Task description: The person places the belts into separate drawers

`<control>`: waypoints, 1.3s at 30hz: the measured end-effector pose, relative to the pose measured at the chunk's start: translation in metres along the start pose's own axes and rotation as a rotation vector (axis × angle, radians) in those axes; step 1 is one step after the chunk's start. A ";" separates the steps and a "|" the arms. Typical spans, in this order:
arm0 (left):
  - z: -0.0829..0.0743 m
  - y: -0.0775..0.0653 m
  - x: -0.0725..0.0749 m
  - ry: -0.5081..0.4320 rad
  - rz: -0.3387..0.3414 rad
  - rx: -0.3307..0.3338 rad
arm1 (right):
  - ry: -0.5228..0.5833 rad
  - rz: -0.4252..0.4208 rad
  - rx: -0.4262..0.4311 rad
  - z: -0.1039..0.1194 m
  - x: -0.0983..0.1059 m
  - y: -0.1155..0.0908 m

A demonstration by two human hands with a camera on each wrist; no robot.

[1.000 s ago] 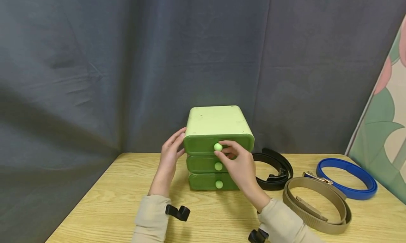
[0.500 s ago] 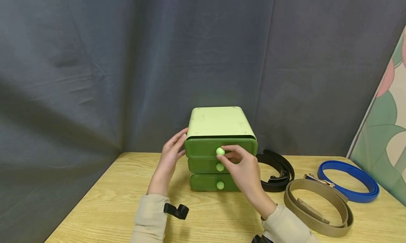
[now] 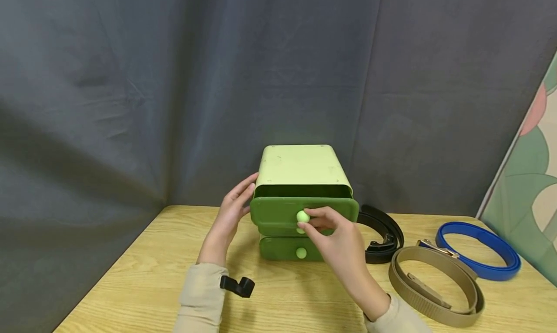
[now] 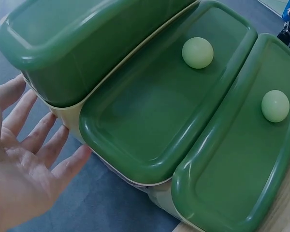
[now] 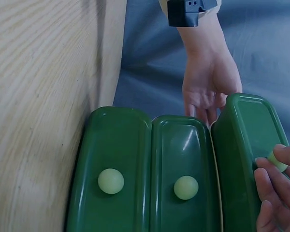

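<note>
A small green chest of drawers (image 3: 302, 164) with a pale green shell and three dark green fronts stands on the table. Its top drawer (image 3: 278, 209) is pulled part way out, with a dark gap under the shell. My right hand (image 3: 339, 236) pinches that drawer's round pale knob (image 3: 303, 217) between thumb and fingers. On the left, my left hand (image 3: 230, 212) rests its fairly straight fingers against the side of the shell, also seen in the left wrist view, where its fingertips (image 4: 63, 130) touch the casing. The middle drawer (image 4: 150, 106) and bottom drawer (image 4: 241, 145) are closed.
Right of the chest lie a coiled black belt (image 3: 393, 236), a coiled tan belt (image 3: 435, 313) and a coiled blue belt (image 3: 500, 272). A grey curtain (image 3: 278, 72) hangs behind the wooden table (image 3: 130, 284). A patterned panel (image 3: 535, 178) stands at the far right.
My right hand has drawn the top drawer toward me by its knob, from closed to part way out. The left hand stays at the chest's side.
</note>
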State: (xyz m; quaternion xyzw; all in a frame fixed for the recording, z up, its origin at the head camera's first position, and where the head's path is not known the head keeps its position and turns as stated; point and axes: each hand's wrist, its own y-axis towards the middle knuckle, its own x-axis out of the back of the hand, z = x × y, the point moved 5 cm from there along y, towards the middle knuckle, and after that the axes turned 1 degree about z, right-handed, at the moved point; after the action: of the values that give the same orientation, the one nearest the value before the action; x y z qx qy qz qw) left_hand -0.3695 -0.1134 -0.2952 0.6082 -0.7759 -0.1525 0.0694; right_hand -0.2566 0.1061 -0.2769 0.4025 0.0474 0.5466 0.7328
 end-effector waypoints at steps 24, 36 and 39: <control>0.003 0.000 -0.008 -0.051 -0.016 0.009 | -0.095 -0.012 0.164 0.015 0.015 -0.021; 0.007 0.003 -0.007 -0.043 -0.024 0.017 | -0.082 0.015 0.165 0.024 0.022 -0.035; 0.008 0.003 -0.006 -0.045 -0.024 0.019 | -0.101 0.010 0.191 0.026 0.025 -0.039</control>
State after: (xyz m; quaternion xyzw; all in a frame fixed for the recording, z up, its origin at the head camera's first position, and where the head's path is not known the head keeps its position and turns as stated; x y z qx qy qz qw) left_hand -0.3728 -0.1054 -0.3012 0.6146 -0.7713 -0.1593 0.0444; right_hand -0.2037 0.1097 -0.2749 0.4979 0.0603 0.5224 0.6896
